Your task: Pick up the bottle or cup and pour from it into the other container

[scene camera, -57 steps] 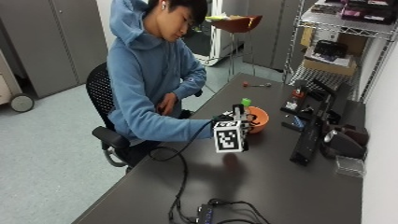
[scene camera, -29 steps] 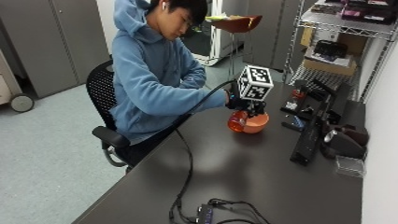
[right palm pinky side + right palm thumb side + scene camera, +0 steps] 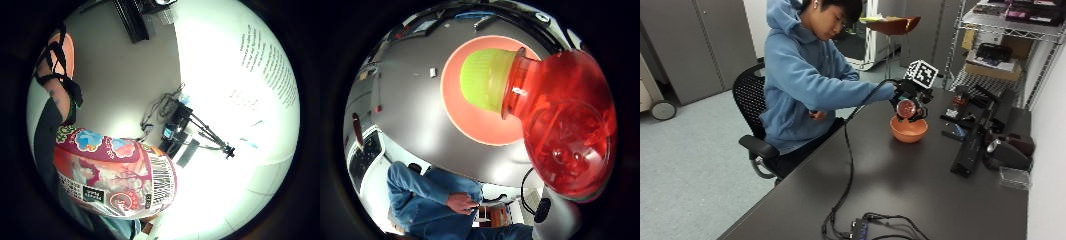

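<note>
In the outside view my gloved right hand point(image 3: 907, 93) grips a red bottle point(image 3: 907, 108) and holds it tipped just above the orange bowl point(image 3: 909, 131) on the dark table point(image 3: 906, 190). From the thumb side palm view, the clear red bottle point(image 3: 565, 135) points its green cap point(image 3: 482, 80) down over the inside of the bowl point(image 3: 470, 127). The cap sits on the neck. The bottle's printed label point(image 3: 115, 175) fills the little finger side palm view, with a strapped finger point(image 3: 60, 65) beside it.
Black devices point(image 3: 969, 150) and a clear box point(image 3: 1014, 176) lie along the table's right side. A bundle of cables point(image 3: 866, 227) lies near the front edge. A wire shelf point(image 3: 999, 55) stands behind. The person's bare hand point(image 3: 816, 115) rests by the lap.
My hand has lifted the bottle from low over the table in front of the bowl to above it. The bottle now tips cap-down over the bowl.
</note>
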